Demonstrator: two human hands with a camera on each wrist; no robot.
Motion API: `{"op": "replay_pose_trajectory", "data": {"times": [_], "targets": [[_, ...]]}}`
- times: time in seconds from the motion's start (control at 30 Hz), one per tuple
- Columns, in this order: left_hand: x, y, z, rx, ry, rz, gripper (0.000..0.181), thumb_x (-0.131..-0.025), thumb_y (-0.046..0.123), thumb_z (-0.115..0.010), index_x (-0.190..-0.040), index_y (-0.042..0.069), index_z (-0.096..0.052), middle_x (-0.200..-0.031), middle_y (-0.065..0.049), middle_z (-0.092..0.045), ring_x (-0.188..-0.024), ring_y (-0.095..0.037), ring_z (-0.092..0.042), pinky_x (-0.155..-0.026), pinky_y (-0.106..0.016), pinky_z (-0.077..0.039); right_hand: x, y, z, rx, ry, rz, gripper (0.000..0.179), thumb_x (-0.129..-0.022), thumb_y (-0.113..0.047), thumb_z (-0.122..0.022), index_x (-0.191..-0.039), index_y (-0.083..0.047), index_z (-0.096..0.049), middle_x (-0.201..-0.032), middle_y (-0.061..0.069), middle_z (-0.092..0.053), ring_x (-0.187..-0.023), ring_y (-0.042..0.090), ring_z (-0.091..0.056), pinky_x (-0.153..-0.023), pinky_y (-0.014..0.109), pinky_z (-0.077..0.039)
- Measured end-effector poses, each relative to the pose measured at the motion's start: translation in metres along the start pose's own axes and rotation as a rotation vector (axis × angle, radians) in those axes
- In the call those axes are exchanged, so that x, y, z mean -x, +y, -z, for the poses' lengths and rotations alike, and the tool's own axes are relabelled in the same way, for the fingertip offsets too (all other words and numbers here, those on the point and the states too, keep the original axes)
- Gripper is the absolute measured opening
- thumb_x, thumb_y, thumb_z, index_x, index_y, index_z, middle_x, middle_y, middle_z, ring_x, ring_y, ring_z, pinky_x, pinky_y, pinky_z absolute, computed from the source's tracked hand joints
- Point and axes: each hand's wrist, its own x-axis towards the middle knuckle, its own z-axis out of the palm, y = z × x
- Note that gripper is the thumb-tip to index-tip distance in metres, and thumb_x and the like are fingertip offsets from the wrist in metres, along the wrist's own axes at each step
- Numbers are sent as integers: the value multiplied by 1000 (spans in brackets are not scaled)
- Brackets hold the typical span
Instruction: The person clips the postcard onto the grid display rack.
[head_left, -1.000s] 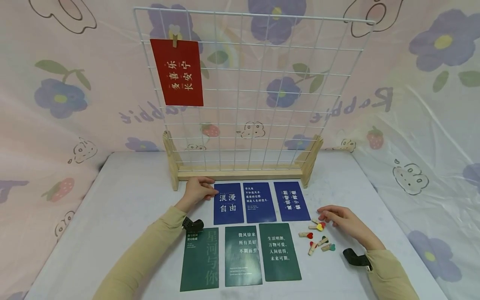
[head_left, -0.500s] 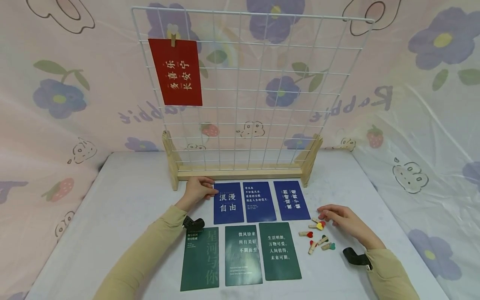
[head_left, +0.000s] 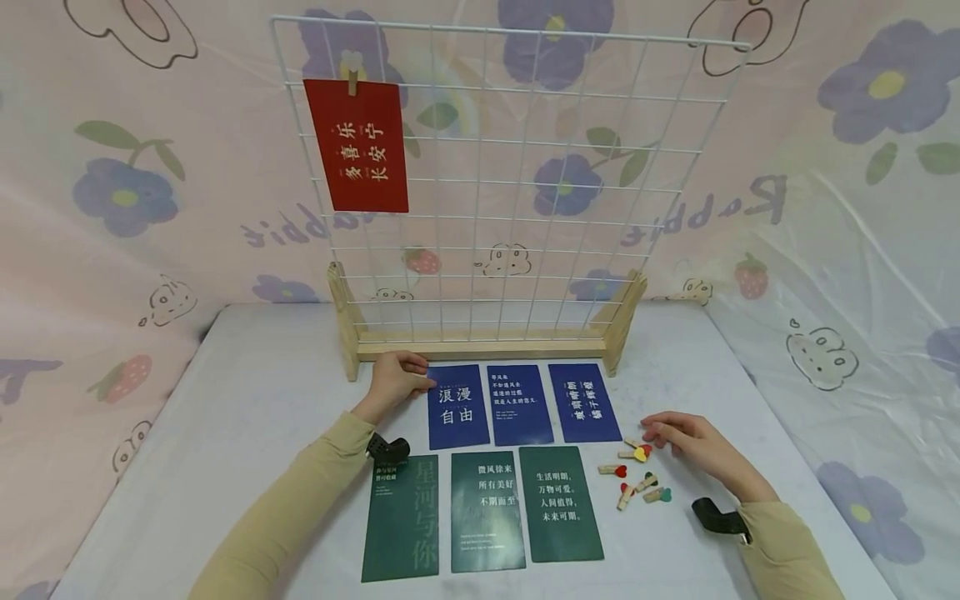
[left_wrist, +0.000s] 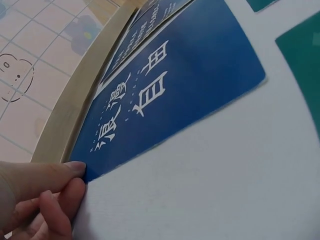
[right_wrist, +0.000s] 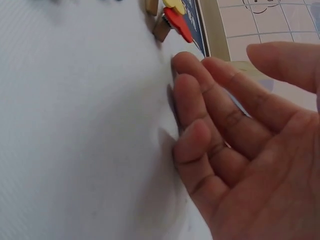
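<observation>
Three green cards (head_left: pixel 487 511) lie nearest. At right, the right hand (head_left: pixel 705 454), loosely curled and holding nothing, is beside small clips (head_left: pixel 647 481). Farther left, the left hand (head_left: pixel 392 385) pinches the leftmost blue card (head_left: pixel 459 407) before the wire rack (head_left: pixel 480 346).

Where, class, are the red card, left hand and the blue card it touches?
Red card (head_left: pixel 358 147): head view, middle of face.
Left hand (head_left: pixel 391 386): head view, back of hand.
Blue card (left_wrist: pixel 175 87): left wrist view, printed face.
</observation>
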Motion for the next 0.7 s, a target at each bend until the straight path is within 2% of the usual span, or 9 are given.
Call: {"op": "replay_pose_trajectory", "data": {"times": [0.43,0.7], "targets": [[0,1,-2,-12,5,40,34,-67,-6,-83,-97,-5,-68,-78,-11,-65,-58,-14,-60,-52,-25,-53,1,-1,-1,-24,-2,-14,38,-102,-26,-49,-126,2,-56,-102,11,-65,-87,23,-55,-68,25,-47],[1,5,3,26,-47,50,32,-73,-8,-78,-102,-7,-66,-82,-11,-64,-67,-13,-61,-61,-25,-55,2,0,0,-17,8,-10,38,-102,-26,-49,-124,4,-57,-99,11,-65,-83,22,-55,-64,24,-46]]}}
